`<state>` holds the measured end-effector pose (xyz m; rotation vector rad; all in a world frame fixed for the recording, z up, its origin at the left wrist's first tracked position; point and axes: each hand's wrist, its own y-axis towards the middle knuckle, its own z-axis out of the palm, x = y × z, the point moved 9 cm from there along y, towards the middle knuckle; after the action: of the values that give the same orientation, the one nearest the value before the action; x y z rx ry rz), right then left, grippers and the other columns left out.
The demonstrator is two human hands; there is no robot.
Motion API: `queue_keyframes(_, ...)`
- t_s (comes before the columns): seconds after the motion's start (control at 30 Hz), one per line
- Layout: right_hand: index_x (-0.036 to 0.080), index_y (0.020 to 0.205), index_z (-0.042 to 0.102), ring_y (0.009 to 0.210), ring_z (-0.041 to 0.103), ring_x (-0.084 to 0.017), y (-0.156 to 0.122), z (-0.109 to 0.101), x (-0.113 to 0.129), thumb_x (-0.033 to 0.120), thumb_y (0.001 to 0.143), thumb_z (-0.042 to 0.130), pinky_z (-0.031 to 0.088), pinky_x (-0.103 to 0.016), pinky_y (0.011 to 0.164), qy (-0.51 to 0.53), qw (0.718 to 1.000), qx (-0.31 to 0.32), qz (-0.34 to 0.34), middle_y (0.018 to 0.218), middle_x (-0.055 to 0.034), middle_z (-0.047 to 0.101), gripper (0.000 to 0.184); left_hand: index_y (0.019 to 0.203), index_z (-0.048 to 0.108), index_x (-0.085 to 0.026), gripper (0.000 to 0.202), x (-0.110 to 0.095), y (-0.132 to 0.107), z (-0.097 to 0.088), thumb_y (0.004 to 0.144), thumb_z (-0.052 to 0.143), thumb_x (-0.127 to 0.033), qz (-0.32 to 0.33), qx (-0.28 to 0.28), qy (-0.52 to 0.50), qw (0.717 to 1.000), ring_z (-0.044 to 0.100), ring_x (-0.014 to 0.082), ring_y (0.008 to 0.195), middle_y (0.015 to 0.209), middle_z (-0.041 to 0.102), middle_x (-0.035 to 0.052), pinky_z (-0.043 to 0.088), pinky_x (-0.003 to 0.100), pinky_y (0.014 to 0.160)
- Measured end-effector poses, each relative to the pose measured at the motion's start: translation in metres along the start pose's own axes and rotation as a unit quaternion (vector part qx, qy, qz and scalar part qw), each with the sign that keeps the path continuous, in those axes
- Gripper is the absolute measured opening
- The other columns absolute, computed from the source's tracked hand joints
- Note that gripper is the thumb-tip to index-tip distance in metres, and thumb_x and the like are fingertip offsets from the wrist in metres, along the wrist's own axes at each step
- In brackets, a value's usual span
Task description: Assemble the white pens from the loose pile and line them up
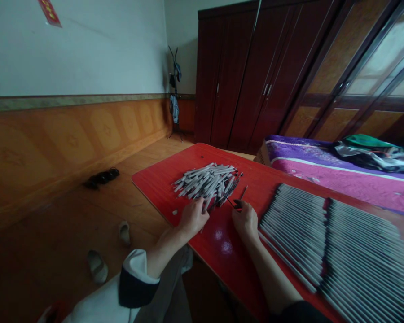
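Observation:
A loose pile of slim grey pencil-like sticks (210,177), some with dark ends, lies on the red table (164,175). My left hand (194,216) is at the pile's near edge, its fingers closed around a grey stick (206,205). Just to the right, my right hand (245,220) is closed on a thin dark stick (230,202) that points toward the pile. Another slender stick (244,192) pokes up beyond that hand; whether it is gripped I cannot tell. Both hands are low over the tabletop.
Right of my right arm, similar sticks lie side by side in two rows (296,224) (366,255). A small pale scrap (175,212) lies near the table's left edge. A bed (309,161) stands behind, and shoes (97,266) lie on the floor at left.

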<state>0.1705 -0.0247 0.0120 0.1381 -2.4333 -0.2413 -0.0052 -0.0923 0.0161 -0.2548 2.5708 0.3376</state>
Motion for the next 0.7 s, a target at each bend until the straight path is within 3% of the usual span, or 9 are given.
queue_keyframes(0.1,0.010,0.107,0.062,0.082,0.061,-0.021,-0.001,-0.001,0.000,0.014,0.069,0.042,0.044,-0.030,0.076,0.032,0.999,-0.017,-0.011,0.090,-0.0098,0.066,0.043,0.105,0.055,-0.018,0.034,-0.011,-0.011,-0.003,0.073,0.050,-0.010,0.028,-0.052,-0.045,0.997,0.060,0.0206,0.089,0.096,0.065,0.0084,0.044,0.031,0.080)
queue_keyframes(0.2,0.009,0.109,0.059,0.074,0.060,-0.019,-0.001,-0.006,0.002,0.018,0.069,0.042,0.046,-0.030,0.070,0.165,0.984,-0.053,-0.033,0.088,-0.0095,0.065,0.045,0.111,0.052,-0.018,0.033,-0.014,-0.013,-0.013,0.078,0.048,-0.015,0.054,-0.102,-0.187,0.976,0.059,0.0211,0.092,0.100,0.064,0.0099,0.045,0.033,0.082)
queue_keyframes(0.27,0.011,0.106,0.060,0.065,0.058,-0.016,0.001,0.000,0.004,0.022,0.067,0.045,0.047,-0.029,0.062,0.291,0.956,-0.027,-0.039,0.085,-0.0077,0.065,0.044,0.111,0.050,-0.018,0.030,-0.002,-0.008,-0.018,0.082,0.046,-0.022,0.038,-0.128,-0.333,0.933,0.060,0.0193,0.091,0.100,0.063,0.0094,0.047,0.031,0.079)
queue_keyframes(0.33,0.013,0.098,0.062,0.056,0.055,-0.014,0.000,0.015,0.010,0.025,0.061,0.051,0.046,-0.027,0.055,0.394,0.917,0.051,-0.030,0.078,-0.0052,0.065,0.040,0.108,0.049,-0.018,0.027,0.019,-0.001,-0.019,0.083,0.046,-0.028,-0.006,-0.162,-0.473,0.866,0.060,0.0178,0.088,0.101,0.062,0.0089,0.049,0.030,0.074)
queue_keyframes(0.4,0.015,0.089,0.064,0.054,0.054,-0.013,-0.003,0.029,0.018,0.023,0.056,0.056,0.045,-0.025,0.051,0.450,0.884,0.123,-0.019,0.072,-0.0033,0.065,0.036,0.106,0.047,-0.019,0.027,0.041,0.002,-0.017,0.082,0.048,-0.031,-0.053,-0.201,-0.570,0.795,0.061,0.0166,0.084,0.103,0.060,0.0083,0.050,0.029,0.069)
queue_keyframes(0.47,0.016,0.086,0.066,0.057,0.056,-0.013,-0.008,0.035,0.025,0.022,0.053,0.059,0.044,-0.024,0.052,0.473,0.866,0.161,-0.020,0.070,-0.0023,0.066,0.033,0.103,0.046,-0.020,0.027,0.057,0.002,-0.013,0.079,0.052,-0.031,-0.084,-0.228,-0.621,0.745,0.061,0.0146,0.079,0.102,0.059,0.0070,0.050,0.028,0.067)
queue_keyframes(0.57,0.017,0.086,0.067,0.060,0.058,-0.014,-0.014,0.039,0.033,0.021,0.053,0.061,0.043,-0.023,0.053,0.467,0.862,0.195,-0.035,0.070,-0.0021,0.067,0.034,0.096,0.047,-0.019,0.025,0.070,-0.002,-0.010,0.076,0.056,-0.030,-0.103,-0.260,-0.649,0.707,0.061,0.0124,0.074,0.094,0.060,0.0045,0.049,0.028,0.068)
queue_keyframes(0.7,0.017,0.086,0.068,0.061,0.058,-0.014,-0.016,0.038,0.036,0.021,0.054,0.061,0.043,-0.023,0.054,0.445,0.871,0.202,-0.043,0.071,-0.0021,0.067,0.033,0.092,0.046,-0.018,0.024,0.076,-0.005,-0.010,0.074,0.058,-0.030,-0.111,-0.283,-0.664,0.683,0.062,0.0123,0.073,0.090,0.061,0.0032,0.049,0.029,0.069)
